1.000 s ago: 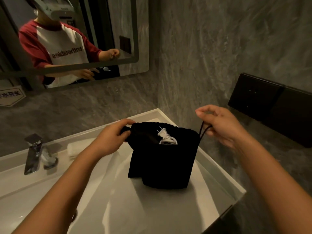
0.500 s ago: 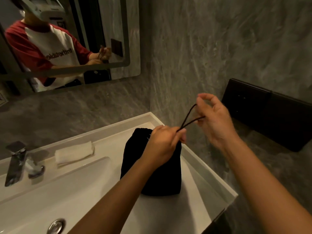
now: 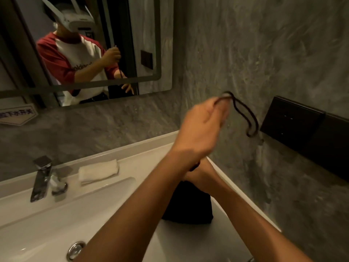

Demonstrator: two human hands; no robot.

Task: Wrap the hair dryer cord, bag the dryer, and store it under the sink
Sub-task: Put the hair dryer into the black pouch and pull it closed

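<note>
The black drawstring bag (image 3: 188, 203) stands on the white counter (image 3: 147, 157) at the sink's right end, close to the wall. The hair dryer is hidden inside it. My right hand (image 3: 200, 176) grips the bag's gathered neck from above. Crossing over it, my left hand (image 3: 204, 120) is raised and pinches the black drawstring (image 3: 245, 114), whose loop hangs slack to the right in front of the wall. The lifted hand is blurred by motion.
A chrome faucet (image 3: 43, 178) and a folded white towel (image 3: 98, 172) sit at the back of the basin, with the drain (image 3: 75, 249) near the front. A black wall panel (image 3: 294, 120) juts out on the right. A mirror (image 3: 85, 53) hangs above.
The bag's mouth has been pulled shut, hiding the dryer. My left hand took the drawstring and lifted it high, while my right hand dropped onto the bag's neck.
</note>
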